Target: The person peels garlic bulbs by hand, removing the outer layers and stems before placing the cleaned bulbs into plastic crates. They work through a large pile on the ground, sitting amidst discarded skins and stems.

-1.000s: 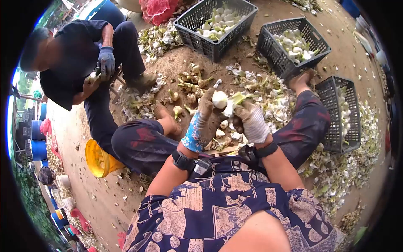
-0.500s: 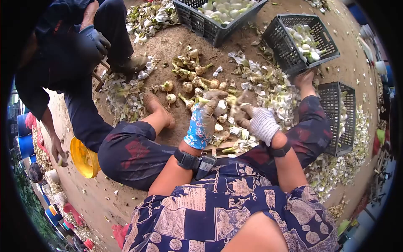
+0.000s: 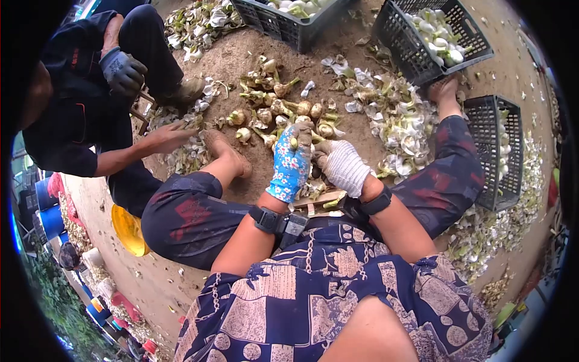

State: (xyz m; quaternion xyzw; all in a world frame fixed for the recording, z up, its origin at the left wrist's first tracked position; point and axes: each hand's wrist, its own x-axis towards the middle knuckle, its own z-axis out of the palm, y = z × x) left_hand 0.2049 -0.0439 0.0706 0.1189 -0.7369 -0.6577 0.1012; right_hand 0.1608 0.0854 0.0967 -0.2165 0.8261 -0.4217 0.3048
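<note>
My left hand (image 3: pixel 292 158), in a glove with a blue floral cuff, is closed around a garlic bulb; a pale green stem end (image 3: pixel 294 143) shows between its fingers. Close against it, my right hand (image 3: pixel 345 163) wears a white knitted glove with soiled fingertips. Its fingers are curled in beside the left ones, and what they pinch is hidden. Just beyond both hands, a pile of unpeeled garlic bulbs (image 3: pixel 277 107) with stalks lies on the dirt ground. Below my hands is a wooden piece (image 3: pixel 322 200), partly covered.
Black crates of whitish peeled bulbs stand ahead (image 3: pixel 274 27), at upper right (image 3: pixel 403 54) and at right (image 3: pixel 482 151). Peeled skins (image 3: pixel 398 130) litter the ground. At left sits another person (image 3: pixel 78 90), one bare hand (image 3: pixel 169 137) stretched toward my foot. A yellow basin (image 3: pixel 128 232) is nearby.
My right hand has moved left, closing the gap to my left hand. The other person's bare hand has risen from beside the yellow basin toward the skins near my foot.
</note>
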